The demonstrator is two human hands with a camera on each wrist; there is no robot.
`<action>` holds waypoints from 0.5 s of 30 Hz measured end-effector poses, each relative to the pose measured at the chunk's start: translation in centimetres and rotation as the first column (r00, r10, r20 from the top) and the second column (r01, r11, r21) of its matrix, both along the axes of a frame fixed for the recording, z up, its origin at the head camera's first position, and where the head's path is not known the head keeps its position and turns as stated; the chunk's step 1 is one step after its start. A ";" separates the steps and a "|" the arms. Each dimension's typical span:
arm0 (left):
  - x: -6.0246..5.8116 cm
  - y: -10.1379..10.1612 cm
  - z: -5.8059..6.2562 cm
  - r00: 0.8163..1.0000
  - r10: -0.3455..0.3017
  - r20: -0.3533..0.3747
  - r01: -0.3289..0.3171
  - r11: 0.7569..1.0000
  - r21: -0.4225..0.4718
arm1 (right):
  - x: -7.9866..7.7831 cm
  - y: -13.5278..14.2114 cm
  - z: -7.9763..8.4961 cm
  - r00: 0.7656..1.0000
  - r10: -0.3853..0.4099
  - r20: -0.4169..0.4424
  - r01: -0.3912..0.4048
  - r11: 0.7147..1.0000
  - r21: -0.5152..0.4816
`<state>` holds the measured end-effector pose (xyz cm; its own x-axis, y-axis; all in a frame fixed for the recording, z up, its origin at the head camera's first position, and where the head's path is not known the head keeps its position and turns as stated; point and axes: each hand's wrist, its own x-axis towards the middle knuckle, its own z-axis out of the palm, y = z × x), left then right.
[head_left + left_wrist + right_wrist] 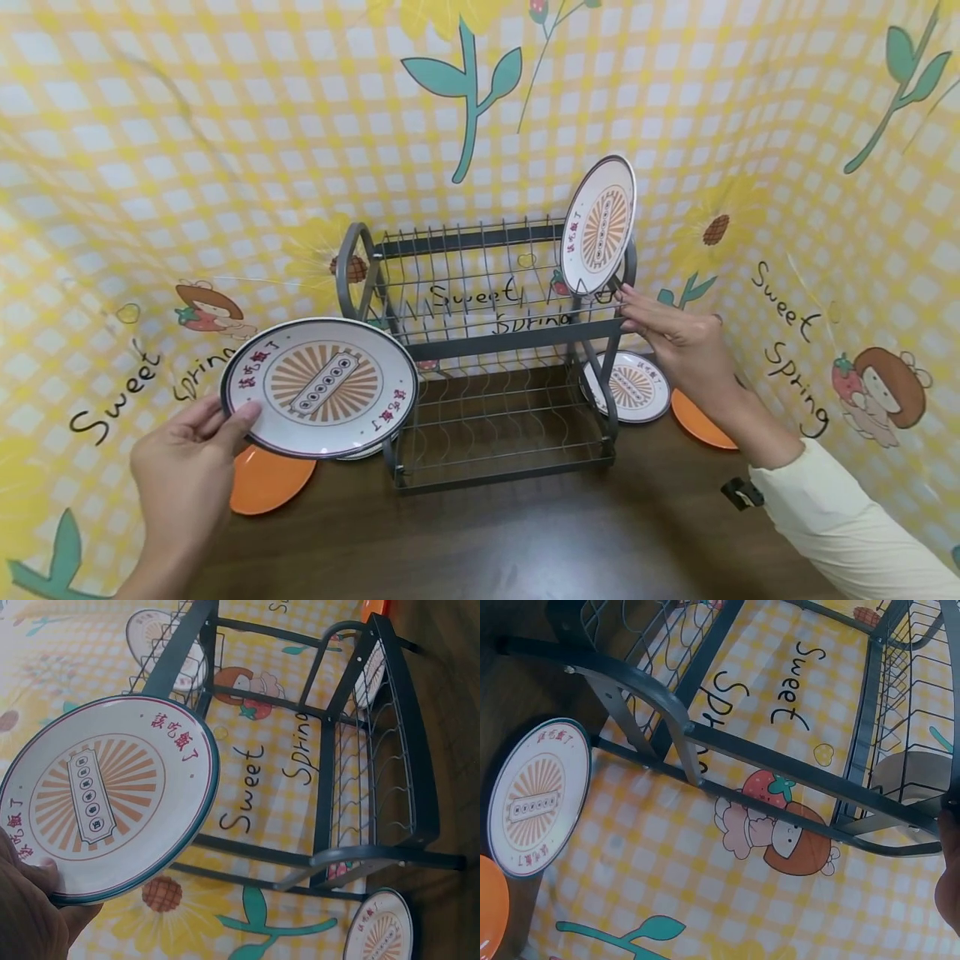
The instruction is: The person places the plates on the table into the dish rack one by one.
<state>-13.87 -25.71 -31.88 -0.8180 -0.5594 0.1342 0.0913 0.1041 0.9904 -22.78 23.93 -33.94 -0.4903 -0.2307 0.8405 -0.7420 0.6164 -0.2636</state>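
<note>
My left hand [183,467] pinches the rim of a white plate [322,387] with a dark edge and an orange sunburst print, thumb on its face. It holds the plate up at the left front of a dark two-tier dish rack [510,340]. A matching plate [598,225] stands tilted in the right end of the upper tier. At that end, my right hand [678,342] reaches out with fairly straight fingers, fingertips right at the rack's corner below the plate. In the right wrist view, only part of the right hand [949,877] shows at the edge.
Right of the rack, another printed plate [637,387] lies beside an orange plate [701,418]. A second orange plate [273,482] is at the left, partly behind the held plate. The brown table [525,542] stretches in front; yellow checked cloth [300,125] hangs behind and at both sides.
</note>
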 end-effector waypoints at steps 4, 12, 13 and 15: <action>-0.2 0.9 0.3 0.999 -0.024 -0.041 0.019 0.995 -0.097 | 0.0 -0.1 -0.2 1.000 0.011 0.006 -0.011 1.000 -0.021; -0.8 2.7 0.8 0.985 -0.103 -0.135 0.085 0.987 -0.135 | -0.1 -0.1 -0.5 1.000 0.004 -0.015 -0.004 0.999 -0.037; -0.9 2.9 0.8 0.983 -0.107 -0.148 0.086 0.986 -0.146 | -0.1 -0.1 -0.5 1.000 0.005 -0.024 -0.006 0.999 -0.042; -1.0 3.4 1.0 0.979 -0.120 -0.165 0.094 0.983 -0.155 | -0.1 -0.1 -0.6 0.999 0.000 -0.039 -0.002 0.999 -0.046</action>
<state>-14.87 -22.35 -30.92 -0.8290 -0.4340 0.3528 0.2785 0.2266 0.9333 -22.91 23.80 -34.50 -0.4568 -0.1920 0.8686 -0.7530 0.6034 -0.2626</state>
